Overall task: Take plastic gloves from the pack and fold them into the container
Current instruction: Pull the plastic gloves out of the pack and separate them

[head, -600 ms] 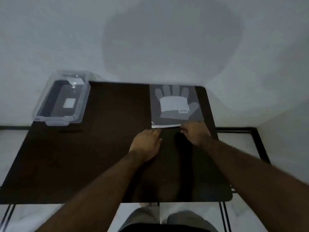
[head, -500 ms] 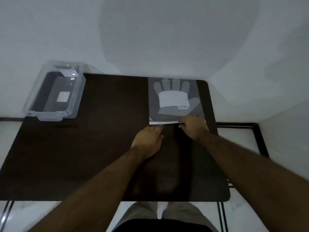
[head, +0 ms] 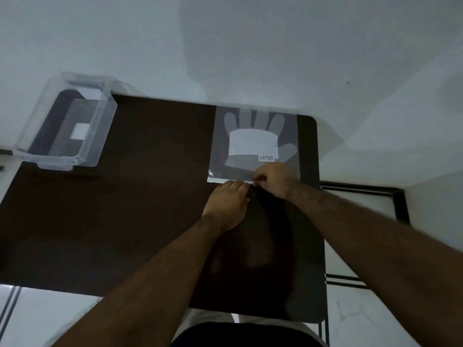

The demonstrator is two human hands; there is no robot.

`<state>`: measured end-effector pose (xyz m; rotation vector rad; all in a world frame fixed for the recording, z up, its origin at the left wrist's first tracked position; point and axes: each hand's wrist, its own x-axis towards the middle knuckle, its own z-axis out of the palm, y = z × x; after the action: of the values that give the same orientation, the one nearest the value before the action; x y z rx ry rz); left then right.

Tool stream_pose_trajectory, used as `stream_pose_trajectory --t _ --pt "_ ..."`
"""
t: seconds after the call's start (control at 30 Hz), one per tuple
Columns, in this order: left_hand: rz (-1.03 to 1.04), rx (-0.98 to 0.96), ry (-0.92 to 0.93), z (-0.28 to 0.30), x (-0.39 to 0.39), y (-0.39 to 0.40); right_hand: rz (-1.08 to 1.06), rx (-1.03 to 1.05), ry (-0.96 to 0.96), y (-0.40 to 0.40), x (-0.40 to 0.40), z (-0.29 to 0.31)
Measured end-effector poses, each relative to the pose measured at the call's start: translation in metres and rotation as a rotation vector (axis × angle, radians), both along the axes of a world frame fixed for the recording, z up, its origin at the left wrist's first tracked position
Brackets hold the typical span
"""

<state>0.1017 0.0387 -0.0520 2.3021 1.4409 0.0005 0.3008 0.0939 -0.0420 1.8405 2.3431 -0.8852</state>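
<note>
A dark brown rectangular table (head: 125, 221) with rounded corners stood against a pale wall (head: 250, 46); on its far right part lay the flat, clear plastic pack of gloves (head: 253, 144), printed with a grey outline of a hand and a white band bearing a small dark label; the pack's near edge showed as a thin white strip, and both hands met at that strip. The right hand (head: 274, 180) was curled over the near edge, its fingertips pinched together on the white strip at about the middle of the edge; whether it gripped the strip alone or a glove inside could not be told. The left hand (head: 229, 204) lay palm down on the table just beside it, fingers bent with their tips touching the same edge; it pressed rather than clasped, though a grip beneath the fingers could not be ruled out. Both bare forearms reached in from the bottom of the view. The clear, rectangular plastic container (head: 64, 126) sat open at the far left corner of the table, well apart from the pack and hands, partly overhanging the table's edge; a small white square showed at its bottom. Pale tiled floor (head: 375, 321) showed beyond the table's near and right sides.
</note>
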Motion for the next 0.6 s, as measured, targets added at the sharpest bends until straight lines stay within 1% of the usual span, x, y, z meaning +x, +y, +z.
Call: stream_pose_trajectory --t 0.13,0.3,0.47,0.6 --pt "0.013 -0.003 0.032 -0.004 0.007 0.004 -0.029 -0.135 0.100 0.016 0.011 0.000" --pt "0.017 0.024 0.065 -0.009 0.009 0.004 -0.026 -0.190 0.109 0.028 0.013 -0.004" --pt "-0.031 0.029 0.116 -0.015 0.011 0.004 0.002 -0.143 0.070 0.028 0.010 -0.012" --pt "-0.023 0.030 0.135 -0.016 0.015 0.002 -0.039 -0.080 0.067 0.027 0.009 -0.016"
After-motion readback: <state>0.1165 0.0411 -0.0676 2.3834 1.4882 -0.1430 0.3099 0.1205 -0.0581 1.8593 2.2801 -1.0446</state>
